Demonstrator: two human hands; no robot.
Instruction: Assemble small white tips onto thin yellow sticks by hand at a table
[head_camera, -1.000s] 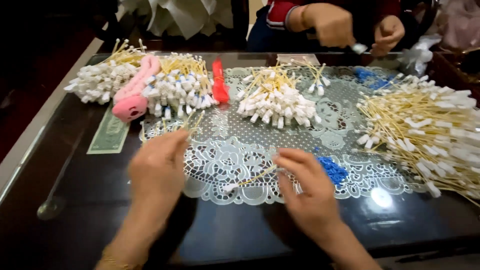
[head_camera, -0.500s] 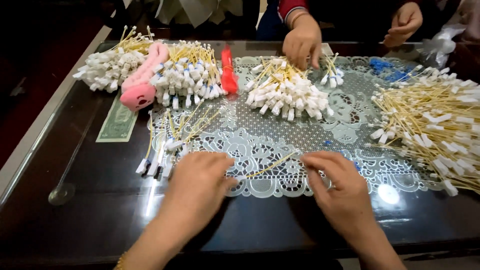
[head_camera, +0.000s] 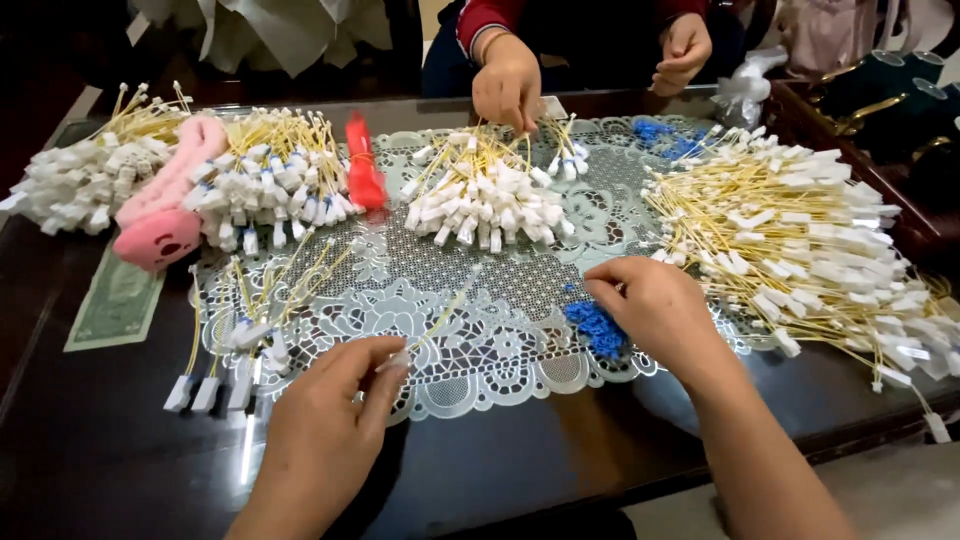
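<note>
My left hand (head_camera: 335, 400) pinches the white end of one yellow-corded tag (head_camera: 440, 315) that lies across the white lace mat (head_camera: 470, 300). Just left of that hand lies a small row of laid-out tags (head_camera: 235, 340). My right hand (head_camera: 655, 305) hovers over the mat with fingers curled, beside a little heap of blue rubber bands (head_camera: 598, 327); I cannot tell whether it holds one. A big loose pile of tags (head_camera: 810, 240) spreads to its right.
Another person's hand (head_camera: 508, 85) picks at a bundled tag pile (head_camera: 485, 190) across the table. More bundles (head_camera: 265, 175) sit far left with a pink plush strap (head_camera: 165, 205), a red clip (head_camera: 363, 170) and a banknote (head_camera: 115, 305).
My left hand moved right and took hold of a single tag. My right hand shifted right toward the blue bands. The other person's hand came down onto the middle pile.
</note>
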